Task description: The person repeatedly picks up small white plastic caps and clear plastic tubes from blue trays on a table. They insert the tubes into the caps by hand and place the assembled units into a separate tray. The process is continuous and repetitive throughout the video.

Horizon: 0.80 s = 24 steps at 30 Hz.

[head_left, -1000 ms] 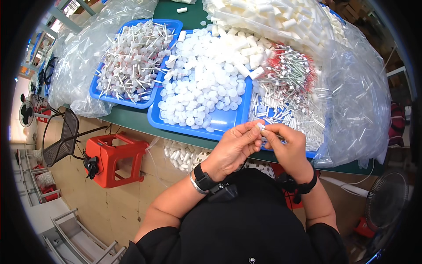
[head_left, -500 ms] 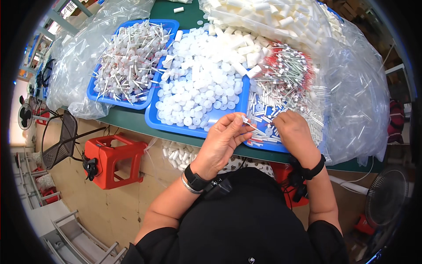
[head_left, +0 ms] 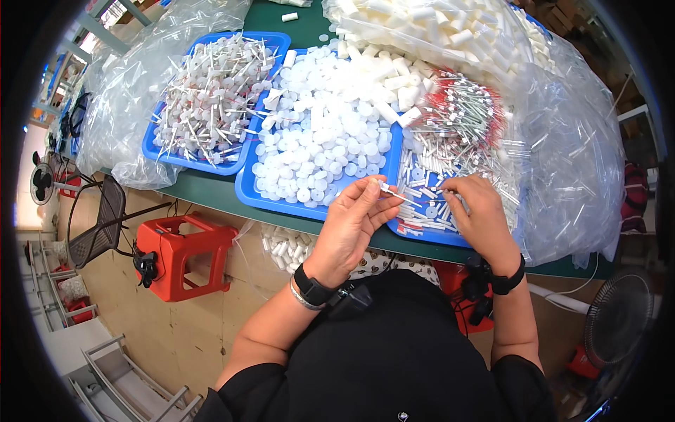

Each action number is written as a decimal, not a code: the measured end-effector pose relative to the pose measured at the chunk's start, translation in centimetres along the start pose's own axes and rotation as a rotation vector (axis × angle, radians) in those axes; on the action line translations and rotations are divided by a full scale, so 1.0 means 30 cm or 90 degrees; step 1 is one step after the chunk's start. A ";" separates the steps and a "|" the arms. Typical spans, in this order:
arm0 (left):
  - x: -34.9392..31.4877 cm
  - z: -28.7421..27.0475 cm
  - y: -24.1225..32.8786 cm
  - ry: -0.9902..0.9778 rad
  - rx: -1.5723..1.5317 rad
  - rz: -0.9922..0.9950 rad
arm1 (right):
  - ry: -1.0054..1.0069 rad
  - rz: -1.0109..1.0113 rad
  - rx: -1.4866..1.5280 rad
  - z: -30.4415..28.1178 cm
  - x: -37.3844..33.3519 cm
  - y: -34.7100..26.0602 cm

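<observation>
My left hand pinches a thin white stick between thumb and fingertips, with a small pale piece at its upper end. The stick slants down to the right, over the near edge of the right blue tray. To its right, my right hand hovers low over that tray, thumb and forefinger apart, nothing plain between them. Short white tubes lie loose under both hands. Farther back in that tray is a heap of metal pins with red wires.
The middle blue tray holds white discs and foam-like cylinders. At left, another blue tray is heaped with disc-and-stick pieces. Clear plastic bags flank the trays. A red stool stands below the green table.
My right hand has opened, its thumb and forefinger parting. My left hand keeps the stick, its fingers shifted slightly. The whole view has moved a little.
</observation>
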State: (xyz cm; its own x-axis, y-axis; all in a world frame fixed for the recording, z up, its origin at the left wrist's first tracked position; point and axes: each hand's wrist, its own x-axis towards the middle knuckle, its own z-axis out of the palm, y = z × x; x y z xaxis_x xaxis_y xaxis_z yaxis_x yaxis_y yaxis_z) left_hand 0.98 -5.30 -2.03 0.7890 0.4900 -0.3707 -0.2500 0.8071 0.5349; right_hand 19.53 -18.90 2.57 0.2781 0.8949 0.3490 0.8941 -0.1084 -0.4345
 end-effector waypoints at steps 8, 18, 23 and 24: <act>-0.003 -0.011 0.013 0.023 0.009 0.036 | -0.159 0.073 -0.050 0.090 -0.003 0.003; -0.010 0.004 0.018 0.036 0.018 0.024 | -0.211 0.086 -0.056 0.102 0.004 0.015; -0.007 0.006 0.012 0.037 0.020 0.027 | -0.143 0.126 0.115 0.108 -0.011 0.034; -0.007 0.009 0.010 0.035 0.017 0.029 | -0.100 0.132 0.193 0.112 -0.017 0.039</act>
State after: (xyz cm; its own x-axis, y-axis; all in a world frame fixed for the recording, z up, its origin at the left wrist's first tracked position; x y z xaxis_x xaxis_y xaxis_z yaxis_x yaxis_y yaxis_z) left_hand 0.89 -5.24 -1.59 0.7451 0.5441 -0.3857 -0.2694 0.7746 0.5723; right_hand 19.27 -18.02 -0.90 0.3637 0.9254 0.1065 0.6740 -0.1825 -0.7158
